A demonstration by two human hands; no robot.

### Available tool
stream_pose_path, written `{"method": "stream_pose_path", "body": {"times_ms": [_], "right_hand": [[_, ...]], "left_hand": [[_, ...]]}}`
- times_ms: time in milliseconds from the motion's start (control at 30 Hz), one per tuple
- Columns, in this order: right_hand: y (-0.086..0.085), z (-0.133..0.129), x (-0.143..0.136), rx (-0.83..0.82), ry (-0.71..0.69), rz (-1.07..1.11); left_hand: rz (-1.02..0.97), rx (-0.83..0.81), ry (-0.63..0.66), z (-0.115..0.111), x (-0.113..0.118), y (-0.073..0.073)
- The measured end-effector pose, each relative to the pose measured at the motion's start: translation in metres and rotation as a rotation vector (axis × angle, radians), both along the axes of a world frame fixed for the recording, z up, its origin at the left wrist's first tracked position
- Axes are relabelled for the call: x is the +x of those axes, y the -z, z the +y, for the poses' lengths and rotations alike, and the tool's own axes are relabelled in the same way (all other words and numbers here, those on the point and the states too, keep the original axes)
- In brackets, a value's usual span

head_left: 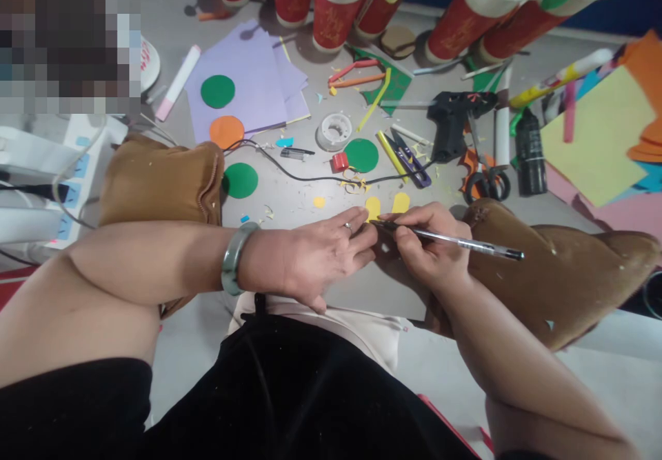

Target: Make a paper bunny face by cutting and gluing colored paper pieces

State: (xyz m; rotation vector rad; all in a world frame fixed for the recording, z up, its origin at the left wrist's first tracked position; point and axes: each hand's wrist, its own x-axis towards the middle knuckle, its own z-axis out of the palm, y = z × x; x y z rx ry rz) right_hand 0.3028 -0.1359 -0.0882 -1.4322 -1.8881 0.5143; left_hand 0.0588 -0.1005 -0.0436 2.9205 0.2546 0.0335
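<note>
My right hand (434, 243) grips a clear ballpoint pen (480, 245) with a black end, its tip down at a small yellow paper piece (372, 206). My left hand (321, 256), wearing a ring and a jade bangle (236, 258), lies palm down with fingers stretched out, the fingertips at the edge of that same piece. Part of the piece is hidden by the fingers. A second yellow paper piece (400, 203) with a rounded top lies just beyond my right fingers. Yellow scraps (354, 183) are scattered past both hands.
Brown cushions (160, 181) flank the work spot. A black cable runs across the table to a glue gun (449, 118). Beyond lie scissors (487, 181), a tape roll (334, 132), green paper circles (362, 155), purple sheets (243, 74) and red cups (336, 18).
</note>
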Motion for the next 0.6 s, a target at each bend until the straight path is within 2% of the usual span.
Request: {"method": "stream_pose_path", "body": {"times_ms": [333, 600], "right_hand": [[0.003, 0.001, 0.002, 0.048, 0.009, -0.041], [0.011, 0.0, 0.003, 0.032, 0.084, -0.063]], "left_hand": [[0.009, 0.045, -0.001, 0.0, 0.0, -0.001], [-0.034, -0.011, -0.016, -0.001, 0.0, 0.002]]}}
